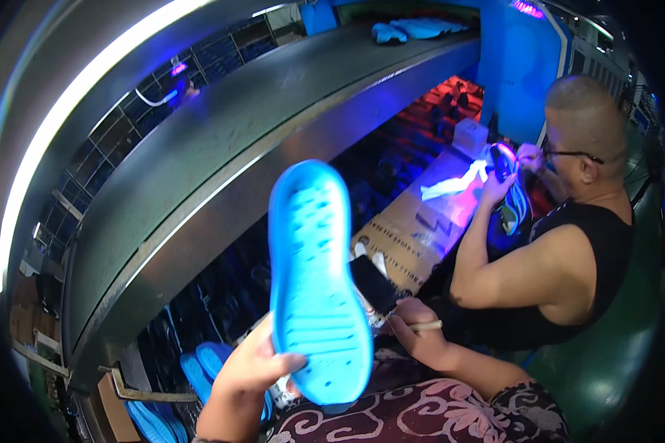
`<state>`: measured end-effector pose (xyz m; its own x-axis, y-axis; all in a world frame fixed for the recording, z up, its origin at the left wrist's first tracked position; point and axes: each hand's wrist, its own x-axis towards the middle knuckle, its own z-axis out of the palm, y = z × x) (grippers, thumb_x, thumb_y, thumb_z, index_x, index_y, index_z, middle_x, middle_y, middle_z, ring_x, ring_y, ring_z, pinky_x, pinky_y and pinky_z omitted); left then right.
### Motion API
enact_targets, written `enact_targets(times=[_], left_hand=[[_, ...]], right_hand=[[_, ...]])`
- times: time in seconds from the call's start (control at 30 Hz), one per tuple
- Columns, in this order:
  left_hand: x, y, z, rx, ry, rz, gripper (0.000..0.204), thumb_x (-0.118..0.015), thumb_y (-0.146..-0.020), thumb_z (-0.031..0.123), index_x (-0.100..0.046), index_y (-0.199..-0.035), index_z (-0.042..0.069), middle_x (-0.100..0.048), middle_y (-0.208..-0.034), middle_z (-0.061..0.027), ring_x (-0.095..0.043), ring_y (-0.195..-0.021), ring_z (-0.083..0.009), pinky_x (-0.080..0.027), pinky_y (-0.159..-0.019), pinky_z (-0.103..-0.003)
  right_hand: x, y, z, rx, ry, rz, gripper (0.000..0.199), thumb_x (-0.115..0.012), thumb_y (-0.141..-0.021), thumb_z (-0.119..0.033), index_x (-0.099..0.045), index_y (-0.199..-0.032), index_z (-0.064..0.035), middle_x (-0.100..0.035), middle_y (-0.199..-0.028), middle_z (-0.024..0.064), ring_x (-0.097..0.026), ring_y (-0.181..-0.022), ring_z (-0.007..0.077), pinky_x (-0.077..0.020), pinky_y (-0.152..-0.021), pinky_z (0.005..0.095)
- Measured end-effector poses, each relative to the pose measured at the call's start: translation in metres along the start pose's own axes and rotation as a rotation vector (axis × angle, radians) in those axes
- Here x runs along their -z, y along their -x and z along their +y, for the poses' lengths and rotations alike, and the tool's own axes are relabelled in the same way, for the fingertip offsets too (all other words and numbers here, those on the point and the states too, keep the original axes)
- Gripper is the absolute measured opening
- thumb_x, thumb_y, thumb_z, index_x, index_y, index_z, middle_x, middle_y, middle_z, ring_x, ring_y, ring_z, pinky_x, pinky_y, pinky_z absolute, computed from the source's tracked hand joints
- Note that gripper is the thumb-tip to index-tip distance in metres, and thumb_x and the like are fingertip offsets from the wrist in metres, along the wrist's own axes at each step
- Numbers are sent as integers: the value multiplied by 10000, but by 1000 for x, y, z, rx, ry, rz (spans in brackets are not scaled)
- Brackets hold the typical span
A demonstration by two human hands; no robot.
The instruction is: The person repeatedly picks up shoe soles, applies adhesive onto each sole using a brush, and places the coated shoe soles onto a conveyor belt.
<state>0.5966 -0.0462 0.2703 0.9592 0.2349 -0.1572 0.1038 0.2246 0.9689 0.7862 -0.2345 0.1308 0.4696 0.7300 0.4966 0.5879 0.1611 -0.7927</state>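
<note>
A bright blue shoe sole (321, 280) stands upright in front of me, its ridged and dimpled face toward me. My left hand (262, 358) grips it by the lower left edge near the heel, thumb lying over the face. To the right, my right hand (417, 336) is closed around a thin pale stick (427, 325) that looks like a brush handle; its far end is hidden. Just beyond that hand is a black, box-like object (373, 284), whose kind I cannot make out.
A dark green conveyor belt (222, 140) curves across the far side, with blue pieces (421, 29) at its far end. A co-worker (547, 258) sits at the right, handling a shoe part over a cardboard-covered bench (399, 255). More blue soles (199, 369) lie at lower left.
</note>
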Motion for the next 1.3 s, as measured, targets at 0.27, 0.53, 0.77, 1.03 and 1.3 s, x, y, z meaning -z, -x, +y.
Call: enact_targets(times=[0.27, 0.53, 0.77, 1.03, 1.3], left_hand=[[-32, -256, 128, -300, 459, 86, 277, -640, -888, 145, -524, -1075, -23, -644, -993, -155, -657, -919, -257, -561, -822, -315], [-21, -174, -11, -284, 108, -124, 484, -612, -912, 279, -451, -1288, 20, -611, -826, -92, -631, -785, -222, -516, -808, -377], [108, 72, -162, 68, -717, 713, 436, -642, -824, 67, -514, -1231, -23, -657, -993, -146, -651, -880, -206, -524, -785, -297], [136, 203, -240, 551, -1279, 1111, 541, -651, -729, 161, -494, -1201, -51, -576, -1090, -249, -594, -966, -387, -490, -824, -440], [148, 207, -225, 575, -1224, 1171, 325, -582, -787, 172, -495, -1025, -31, -633, -844, -242, -618, -797, -423, -489, -741, -485]], right_hand=[[29, 1, -3, -74, -51, 119, 250, -552, -897, -114, -679, -693, -44, -604, -600, 52, -568, -605, 218, -434, -645, 344], [32, 9, 22, -208, -101, 94, 262, -545, -909, -141, -677, -711, -31, -613, -609, 64, -587, -618, 224, -441, -642, 349], [-12, 15, 24, -242, -284, -11, 283, -500, -948, -127, -676, -784, 23, -623, -714, 92, -584, -622, 144, -464, -612, 275], [-77, 0, 0, -394, -420, -198, 294, -544, -953, -220, -697, -805, -18, -630, -701, 48, -580, -662, 99, -452, -607, 262], [-92, 4, 10, -484, -372, -180, 233, -526, -940, -123, -689, -824, -3, -658, -729, 49, -575, -673, 100, -470, -633, 251]])
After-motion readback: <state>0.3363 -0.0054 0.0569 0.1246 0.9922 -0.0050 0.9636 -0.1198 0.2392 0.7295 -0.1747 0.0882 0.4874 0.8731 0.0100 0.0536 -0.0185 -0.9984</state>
